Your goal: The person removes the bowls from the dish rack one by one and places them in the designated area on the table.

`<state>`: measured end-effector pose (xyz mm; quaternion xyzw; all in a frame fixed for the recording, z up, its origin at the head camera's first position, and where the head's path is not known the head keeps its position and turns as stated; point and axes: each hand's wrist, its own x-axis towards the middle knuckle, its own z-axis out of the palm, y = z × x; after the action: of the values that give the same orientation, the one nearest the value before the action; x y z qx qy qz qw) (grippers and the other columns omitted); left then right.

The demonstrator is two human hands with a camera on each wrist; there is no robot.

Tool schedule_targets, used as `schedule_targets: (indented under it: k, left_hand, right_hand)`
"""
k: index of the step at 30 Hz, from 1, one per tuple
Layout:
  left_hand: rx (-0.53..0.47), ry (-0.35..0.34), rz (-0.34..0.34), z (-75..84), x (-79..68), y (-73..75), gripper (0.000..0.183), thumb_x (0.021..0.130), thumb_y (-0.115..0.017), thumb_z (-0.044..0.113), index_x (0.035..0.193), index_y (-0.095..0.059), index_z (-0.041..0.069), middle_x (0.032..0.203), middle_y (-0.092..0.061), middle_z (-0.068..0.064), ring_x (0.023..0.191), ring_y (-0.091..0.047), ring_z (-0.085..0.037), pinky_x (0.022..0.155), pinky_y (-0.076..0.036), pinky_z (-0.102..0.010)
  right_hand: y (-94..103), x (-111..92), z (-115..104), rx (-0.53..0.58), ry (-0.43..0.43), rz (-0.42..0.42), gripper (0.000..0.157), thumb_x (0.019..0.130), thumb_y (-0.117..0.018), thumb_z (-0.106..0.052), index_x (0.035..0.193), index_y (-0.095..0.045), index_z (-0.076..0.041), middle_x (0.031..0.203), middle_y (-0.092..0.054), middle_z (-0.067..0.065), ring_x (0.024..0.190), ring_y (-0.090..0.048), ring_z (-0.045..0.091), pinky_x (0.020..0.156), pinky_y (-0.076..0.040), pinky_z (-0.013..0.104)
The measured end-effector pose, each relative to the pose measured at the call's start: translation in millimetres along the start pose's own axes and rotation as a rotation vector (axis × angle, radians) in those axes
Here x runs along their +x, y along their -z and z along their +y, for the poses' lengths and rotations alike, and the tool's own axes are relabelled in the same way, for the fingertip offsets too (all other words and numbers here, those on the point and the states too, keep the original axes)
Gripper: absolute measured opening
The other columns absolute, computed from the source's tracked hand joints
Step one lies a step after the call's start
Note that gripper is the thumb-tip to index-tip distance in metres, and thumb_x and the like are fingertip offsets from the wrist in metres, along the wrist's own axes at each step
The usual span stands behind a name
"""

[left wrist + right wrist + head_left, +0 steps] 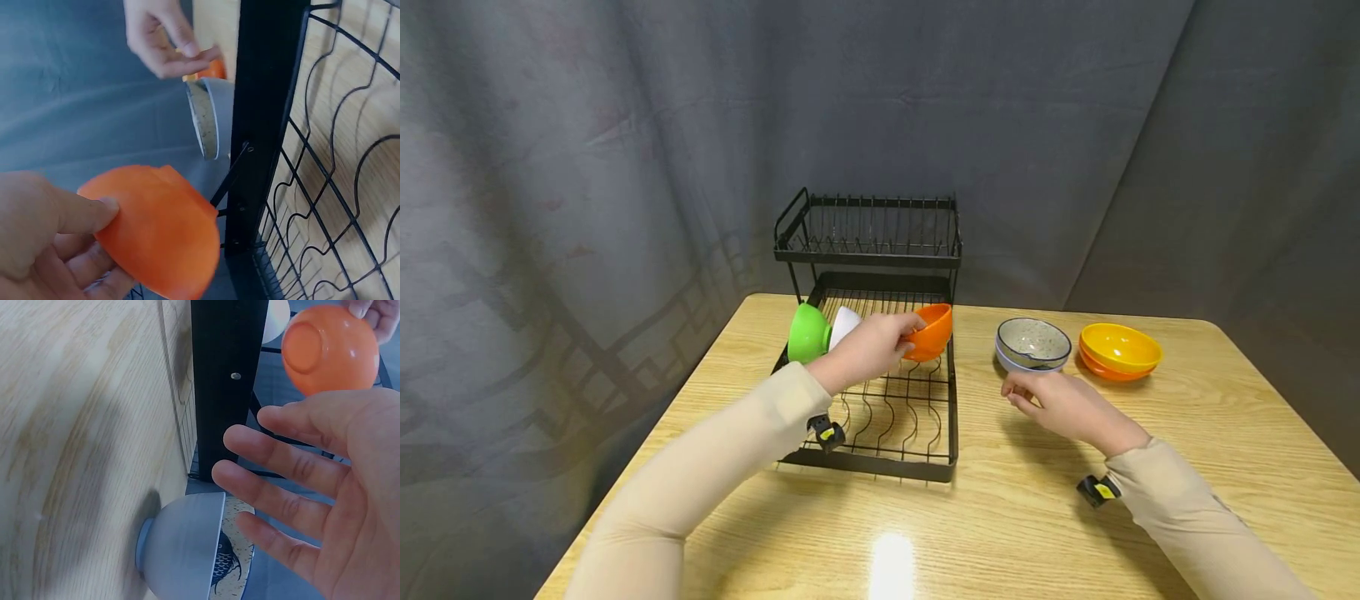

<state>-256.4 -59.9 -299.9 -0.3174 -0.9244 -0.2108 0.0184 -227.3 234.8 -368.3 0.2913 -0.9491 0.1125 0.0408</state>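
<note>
My left hand pinches the rim of an orange bowl between thumb and fingers. The bowl is tilted on its side at the right edge of a black dish rack; in the left wrist view, whether it touches the wires is hidden. My right hand hovers above the table with loosely bent fingers and nothing in them. Just beyond it, a speckled bowl with a dark fish pattern sits inside a pale lavender bowl.
A green bowl and a white bowl lean sideways in the rack's left part, the white one partly behind my left hand. An upper wire shelf overhangs the back. At right, a yellow bowl sits in another orange bowl.
</note>
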Motion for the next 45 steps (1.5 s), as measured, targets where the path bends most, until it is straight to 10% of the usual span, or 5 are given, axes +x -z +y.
schedule_targets:
  k: [17, 28, 36, 45]
  left_hand:
    - [0.418, -0.483, 0.131, 17.2, -10.1, -9.6, 0.023, 0.088, -0.064, -0.001, 0.105, -0.065, 0.015, 0.094, -0.075, 0.000, 0.076, -0.069, -0.012, 0.067, -0.056, -0.021]
    - [0.451, -0.499, 0.144, 19.3, -10.9, -16.8, 0.024, 0.089, -0.063, 0.002, 0.106, -0.066, 0.018, 0.092, -0.075, 0.002, 0.078, -0.069, -0.014, 0.070, -0.057, -0.026]
    - [0.477, -0.516, 0.140, 22.9, -9.6, -17.0, 0.024, 0.088, -0.064, 0.002, 0.106, -0.066, 0.017, 0.090, -0.075, 0.002, 0.077, -0.069, -0.013, 0.072, -0.057, -0.027]
    - [0.474, -0.518, 0.134, 23.5, -8.9, -17.1, 0.028, 0.087, -0.063, -0.002, 0.107, -0.065, 0.017, 0.090, -0.074, 0.001, 0.076, -0.069, -0.013, 0.071, -0.057, -0.026]
  right_hand:
    - [6.1, 0, 1, 0.021, 0.010, 0.073, 0.008, 0.093, -0.061, -0.015, 0.099, -0.064, -0.019, 0.087, -0.067, -0.009, 0.078, -0.062, 0.006, 0.065, -0.053, 0.032]
    - [25.2, 5, -16, -0.008, 0.109, 0.362, 0.061, 0.083, -0.076, -0.024, 0.135, -0.048, -0.008, 0.138, -0.051, 0.010, 0.127, -0.047, 0.030, 0.104, -0.040, 0.053]
    - [22.3, 17, -24, -0.074, 0.401, 0.428, 0.044, 0.090, -0.067, -0.030, 0.126, -0.059, -0.006, 0.131, -0.059, 0.011, 0.124, -0.051, 0.031, 0.119, -0.024, 0.041]
    - [18.9, 21, -23, -0.070, 0.466, 0.422, 0.030, 0.087, -0.070, -0.023, 0.113, -0.063, -0.009, 0.117, -0.067, 0.007, 0.116, -0.058, 0.026, 0.121, -0.018, 0.038]
